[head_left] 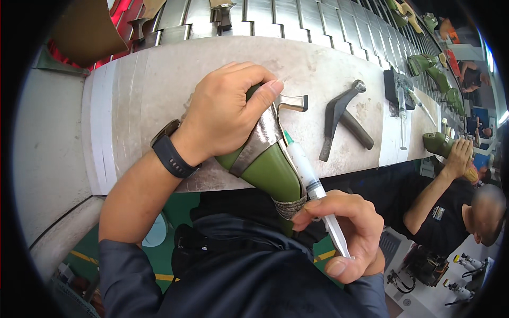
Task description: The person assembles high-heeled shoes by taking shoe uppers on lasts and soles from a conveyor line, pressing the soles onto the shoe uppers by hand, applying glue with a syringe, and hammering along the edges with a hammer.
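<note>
My left hand [225, 108] is wrapped round a metallic-strapped, high-heeled shoe [269, 126] fitted on a green shoe last [273, 172]. The shoe lies on its side over the workbench's near edge, its heel [293, 103] pointing right and its toe toward my body. Between the fingers and thumb of my right hand [354, 225] is a plastic syringe [303, 165] with a green tip. That tip meets the sole edge just below the heel. Whitish content fills the barrel's front part, and the plunger sticks out toward my right palm.
Right of the shoe, a hammer [342, 114] lies on the pale workbench [238, 58]. Farther right are a dark block [391, 90] and more syringes [403, 119]. A metal slat conveyor [297, 18] carrying shoe parts runs behind. At the right, a co-worker [442, 212] handles another green last [439, 143].
</note>
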Available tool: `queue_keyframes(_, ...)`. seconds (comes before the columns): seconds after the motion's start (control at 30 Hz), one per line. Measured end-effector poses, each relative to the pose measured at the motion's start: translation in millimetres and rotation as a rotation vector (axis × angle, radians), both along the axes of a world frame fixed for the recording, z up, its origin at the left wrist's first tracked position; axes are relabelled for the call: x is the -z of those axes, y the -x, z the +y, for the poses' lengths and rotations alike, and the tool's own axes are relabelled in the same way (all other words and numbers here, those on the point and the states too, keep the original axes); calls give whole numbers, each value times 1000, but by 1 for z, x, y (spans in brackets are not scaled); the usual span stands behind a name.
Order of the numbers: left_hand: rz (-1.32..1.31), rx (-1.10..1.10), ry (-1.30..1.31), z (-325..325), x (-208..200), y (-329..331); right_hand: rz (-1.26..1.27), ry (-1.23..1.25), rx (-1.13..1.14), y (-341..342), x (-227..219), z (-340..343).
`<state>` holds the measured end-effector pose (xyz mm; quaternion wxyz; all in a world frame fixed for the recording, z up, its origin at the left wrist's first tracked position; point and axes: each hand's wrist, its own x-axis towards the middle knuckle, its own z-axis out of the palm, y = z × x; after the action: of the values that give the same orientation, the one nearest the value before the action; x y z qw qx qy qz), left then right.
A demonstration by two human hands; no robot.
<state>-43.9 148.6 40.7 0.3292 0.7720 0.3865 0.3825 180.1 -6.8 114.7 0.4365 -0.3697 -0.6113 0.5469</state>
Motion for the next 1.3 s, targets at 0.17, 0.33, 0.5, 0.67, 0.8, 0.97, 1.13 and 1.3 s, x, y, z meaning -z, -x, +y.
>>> queue_keyframes(0.17,-2,9,5,1,0,-1,-27,44,33,4,-3,3)
queue_keyframes(0.33,1,0,-10,1,2,0,-63,73,43,2,-6,4)
queue_keyframes(0.5,-2,7,-3,2,0,0,-30,86,32,-3,-8,2)
queue_keyframes(0.67,-2,3,-1,1,2,-1,12,122,96,-1,-8,-4)
queue_keyframes(0.8,-3,6,-15,1,2,-1,38,154,133,-1,-9,-8)
queue_keyframes(0.97,1,5,-18,1,2,0,56,150,144,-2,-7,-12)
queue_keyframes(1.13,1,-5,-15,1,3,0,54,154,162,-3,-8,-14)
queue_keyframes(1.3,13,16,-9,4,-3,-8,206,186,257,-7,-18,-27)
